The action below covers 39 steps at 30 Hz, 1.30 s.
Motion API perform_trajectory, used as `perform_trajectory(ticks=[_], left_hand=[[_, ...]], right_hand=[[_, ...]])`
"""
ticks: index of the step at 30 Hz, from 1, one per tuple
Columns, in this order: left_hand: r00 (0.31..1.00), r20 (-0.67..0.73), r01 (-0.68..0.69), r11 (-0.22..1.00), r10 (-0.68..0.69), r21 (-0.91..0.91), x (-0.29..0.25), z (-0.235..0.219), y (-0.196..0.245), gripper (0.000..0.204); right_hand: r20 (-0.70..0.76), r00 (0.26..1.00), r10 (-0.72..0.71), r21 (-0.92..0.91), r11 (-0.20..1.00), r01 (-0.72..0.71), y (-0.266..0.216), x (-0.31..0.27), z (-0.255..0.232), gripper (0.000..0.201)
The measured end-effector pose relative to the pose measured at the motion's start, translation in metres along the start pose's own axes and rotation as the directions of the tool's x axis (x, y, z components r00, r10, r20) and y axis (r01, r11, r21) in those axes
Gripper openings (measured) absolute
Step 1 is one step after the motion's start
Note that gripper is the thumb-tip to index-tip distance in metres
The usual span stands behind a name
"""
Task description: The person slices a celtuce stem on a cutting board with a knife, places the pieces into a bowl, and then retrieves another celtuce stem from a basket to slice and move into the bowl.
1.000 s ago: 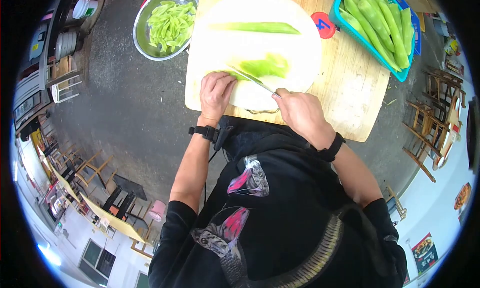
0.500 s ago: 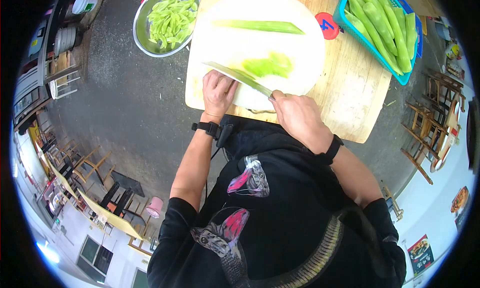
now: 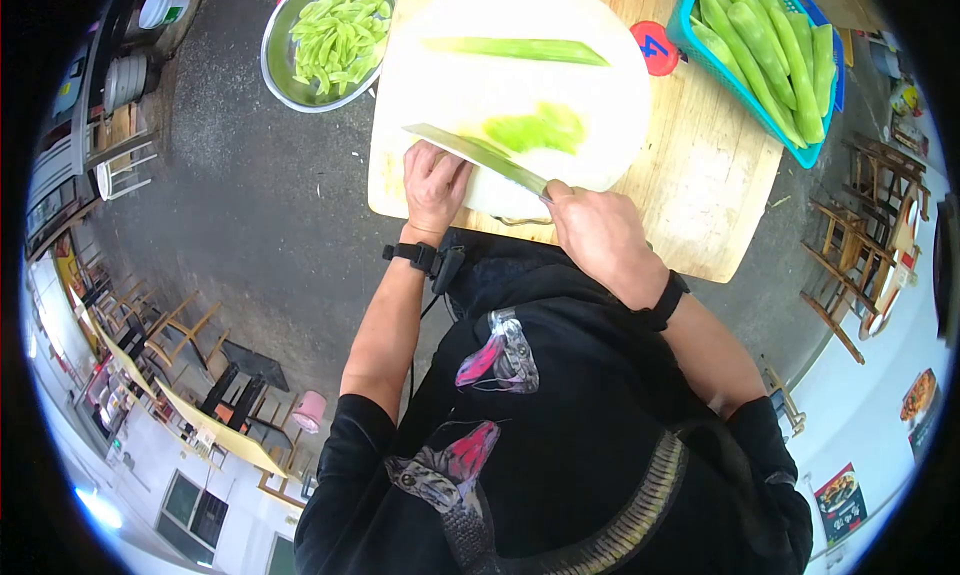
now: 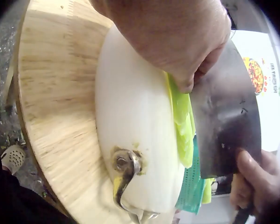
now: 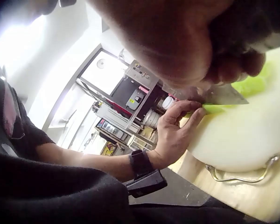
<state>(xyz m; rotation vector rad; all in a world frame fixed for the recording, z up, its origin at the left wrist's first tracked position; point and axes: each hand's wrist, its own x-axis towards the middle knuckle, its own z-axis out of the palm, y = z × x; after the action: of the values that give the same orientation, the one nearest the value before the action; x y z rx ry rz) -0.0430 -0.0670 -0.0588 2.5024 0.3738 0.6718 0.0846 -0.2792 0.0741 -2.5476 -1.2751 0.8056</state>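
On the round white cutting board (image 3: 500,85), my left hand (image 3: 432,190) holds a piece of peeled celtuce (image 4: 183,128) near the board's front left edge, with curled fingers and thumb on it. My right hand (image 3: 605,233) grips the handle of a cleaver (image 3: 478,157). Its broad blade (image 4: 226,112) stands right beside the left fingers, along the far side of the celtuce. A heap of cut celtuce slices (image 3: 540,130) lies just beyond the blade. Farther back rests a long celtuce strip (image 3: 520,50).
A metal bowl (image 3: 272,70) of celtuce slices stands left of the wooden tabletop (image 3: 715,215). At the right back, a teal basket (image 3: 740,95) holds several whole peeled stems. Beside the board lies a red disc (image 3: 655,50) marked 4. A metal handle (image 4: 126,179) juts from the board's front edge.
The cleaver's blade has swung from edge-on to showing its flat side, its tip now farther left above my left fingers. Both hands have barely shifted.
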Motion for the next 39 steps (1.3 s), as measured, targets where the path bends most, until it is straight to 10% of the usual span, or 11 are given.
perform_trajectory(ticks=[39], left_hand=[[1.000, -0.014, 0.023, 1.000, -0.023, 0.010, -0.006, -0.001, -0.005, 0.024]], right_hand=[[0.000, 1.000, -0.015, 0.047, 0.999, 0.015, -0.011, 0.008, 0.000, 0.022]])
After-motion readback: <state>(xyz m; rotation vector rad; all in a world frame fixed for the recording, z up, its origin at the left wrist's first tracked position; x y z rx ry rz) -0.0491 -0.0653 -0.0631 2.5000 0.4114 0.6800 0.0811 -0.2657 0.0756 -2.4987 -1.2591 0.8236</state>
